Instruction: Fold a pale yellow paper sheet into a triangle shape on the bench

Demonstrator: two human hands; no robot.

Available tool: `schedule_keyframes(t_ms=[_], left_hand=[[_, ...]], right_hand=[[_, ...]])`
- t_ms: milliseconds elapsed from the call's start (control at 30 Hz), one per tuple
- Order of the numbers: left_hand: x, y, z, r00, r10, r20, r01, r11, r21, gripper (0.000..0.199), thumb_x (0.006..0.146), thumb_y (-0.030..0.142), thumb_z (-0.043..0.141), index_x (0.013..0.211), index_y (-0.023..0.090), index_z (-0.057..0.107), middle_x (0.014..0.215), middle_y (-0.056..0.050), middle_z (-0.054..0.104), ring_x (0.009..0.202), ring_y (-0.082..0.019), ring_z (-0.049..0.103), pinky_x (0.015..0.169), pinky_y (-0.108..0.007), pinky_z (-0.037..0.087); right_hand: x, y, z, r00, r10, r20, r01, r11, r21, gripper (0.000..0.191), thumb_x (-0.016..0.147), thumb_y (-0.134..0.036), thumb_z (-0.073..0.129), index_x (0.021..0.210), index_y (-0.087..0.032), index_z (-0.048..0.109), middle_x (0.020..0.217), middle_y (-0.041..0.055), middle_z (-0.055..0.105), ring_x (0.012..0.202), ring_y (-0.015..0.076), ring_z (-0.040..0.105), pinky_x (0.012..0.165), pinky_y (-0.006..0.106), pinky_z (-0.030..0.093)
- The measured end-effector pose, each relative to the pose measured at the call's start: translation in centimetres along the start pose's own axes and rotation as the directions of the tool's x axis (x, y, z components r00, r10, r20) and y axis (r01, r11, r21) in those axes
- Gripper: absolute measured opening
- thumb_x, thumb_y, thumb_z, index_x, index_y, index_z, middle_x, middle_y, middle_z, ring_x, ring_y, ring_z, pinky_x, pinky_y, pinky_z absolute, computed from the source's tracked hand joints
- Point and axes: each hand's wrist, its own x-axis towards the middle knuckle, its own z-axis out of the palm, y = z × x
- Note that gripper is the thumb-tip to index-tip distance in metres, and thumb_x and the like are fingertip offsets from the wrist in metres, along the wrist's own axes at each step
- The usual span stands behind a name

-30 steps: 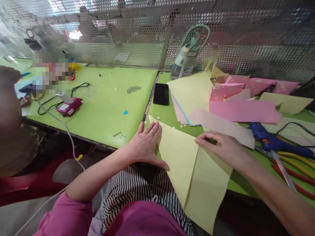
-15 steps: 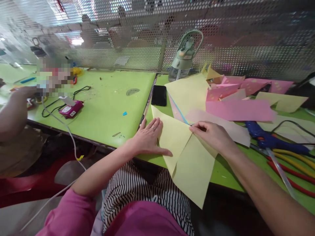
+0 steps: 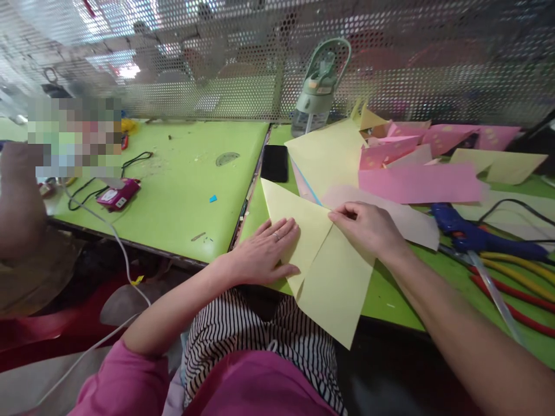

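Observation:
A pale yellow sheet of paper (image 3: 333, 283), folded over on its left side, lies at the table's front edge with one corner hanging past it. My left hand (image 3: 271, 248) rests flat on the folded flap, fingers stretched out, a ring on one finger. At the top of the fold my right hand (image 3: 364, 225) pinches the paper's edge between thumb and fingers. Behind it lie another yellow sheet (image 3: 332, 156), a thin blue strip (image 3: 310, 188) and a pale pink sheet (image 3: 390, 216).
A phone (image 3: 274, 163) and a water bottle (image 3: 314, 98) stand behind the paper. To the right are pink paper pieces (image 3: 420, 182), a blue glue gun (image 3: 485, 237) and red- and yellow-handled tools (image 3: 515, 271). A power socket block (image 3: 119, 193) and a co-worker's arm (image 3: 21, 196) are left.
My left hand has slid slightly back along the flap toward the fold's lower part. The right hand keeps its pinch. The whole view has shifted a little.

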Motion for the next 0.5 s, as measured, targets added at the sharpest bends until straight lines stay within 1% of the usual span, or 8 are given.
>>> schedule_keyframes(t_ms=[67, 133, 200, 300, 367, 433, 500], left_hand=[[-0.2, 0.0, 0.3, 1.0, -0.021, -0.001, 0.021, 1.0, -0.019, 0.101, 0.09, 0.074, 0.042, 0.158, 0.005, 0.013, 0.166, -0.017, 0.004, 0.155, -0.026, 0.002, 0.126, -0.045, 0.001], [-0.5, 0.1, 0.9, 0.999, -0.024, -0.021, 0.023, 0.999, -0.027, 0.118, 0.079, 0.087, 0.041, 0.158, 0.004, 0.011, 0.166, -0.018, 0.003, 0.155, -0.028, 0.002, 0.125, -0.049, -0.003], [-0.8, 0.2, 1.5, 0.999, -0.019, -0.038, 0.019, 1.0, -0.008, 0.127, 0.073, 0.092, 0.04, 0.158, 0.004, 0.009, 0.166, -0.019, 0.003, 0.155, -0.03, 0.001, 0.125, -0.051, -0.006], [-1.3, 0.4, 2.1, 0.999, -0.004, -0.042, 0.006, 0.999, 0.038, 0.13, 0.071, 0.093, 0.04, 0.158, 0.002, 0.008, 0.166, -0.02, 0.002, 0.155, -0.033, 0.0, 0.124, -0.055, -0.006], [-1.6, 0.5, 2.1, 0.999, 0.015, -0.036, -0.013, 0.999, 0.043, 0.131, 0.069, 0.094, 0.04, 0.158, 0.003, 0.009, 0.166, -0.02, 0.002, 0.155, -0.034, 0.001, 0.124, -0.056, -0.004], [-1.7, 0.5, 1.7, 0.999, 0.033, -0.034, -0.032, 0.999, 0.024, 0.13, 0.068, 0.096, 0.039, 0.158, 0.006, 0.012, 0.166, -0.02, 0.005, 0.155, -0.033, 0.003, 0.124, -0.056, 0.0], [-1.7, 0.6, 1.1, 0.999, 0.016, -0.044, -0.017, 1.0, -0.004, 0.12, 0.074, 0.093, 0.033, 0.158, 0.009, 0.017, 0.166, -0.018, 0.01, 0.155, -0.03, 0.007, 0.125, -0.055, 0.004]], right_hand=[[0.1, 0.1, 0.1, 1.0, -0.005, -0.001, 0.005, 1.0, 0.002, 0.018, 0.077, -0.038, 0.058, 0.067, -0.024, 0.064, 0.075, 0.0055, 0.072, 0.07, 0.0239, 0.063, 0.063, 0.034, 0.042], [0.1, 0.2, 0.2, 1.0, -0.018, -0.007, 0.018, 1.0, 0.005, 0.018, 0.078, -0.037, 0.058, 0.068, -0.024, 0.065, 0.078, 0.0055, 0.073, 0.071, 0.0236, 0.064, 0.064, 0.033, 0.043], [0.2, 0.3, 0.2, 0.999, -0.036, -0.013, 0.036, 0.999, 0.005, 0.018, 0.079, -0.037, 0.058, 0.067, -0.024, 0.064, 0.078, 0.0051, 0.073, 0.071, 0.0228, 0.065, 0.063, 0.033, 0.044], [0.2, 0.7, 0.3, 0.997, -0.07, -0.015, 0.07, 0.998, 0.002, 0.02, 0.08, -0.037, 0.058, 0.067, -0.024, 0.064, 0.072, 0.0033, 0.072, 0.065, 0.0208, 0.064, 0.059, 0.031, 0.044], [0.2, 1.0, 0.5, 0.994, -0.1, -0.033, 0.1, 0.995, -0.012, 0.017, 0.081, -0.036, 0.059, 0.071, -0.024, 0.066, 0.073, 0.0027, 0.073, 0.065, 0.0203, 0.065, 0.059, 0.031, 0.045], [0.3, 1.3, 0.7, 0.987, -0.138, -0.081, 0.134, 0.99, -0.051, 0.013, 0.08, -0.034, 0.061, 0.081, -0.023, 0.068, 0.08, 0.0045, 0.074, 0.072, 0.0227, 0.066, 0.064, 0.033, 0.046], [0.2, 1.6, 0.9, 0.973, -0.184, -0.142, 0.169, 0.979, -0.112, 0.017, 0.08, -0.033, 0.062, 0.091, -0.021, 0.068, 0.09, 0.0087, 0.074, 0.084, 0.028, 0.065, 0.072, 0.039, 0.046]])
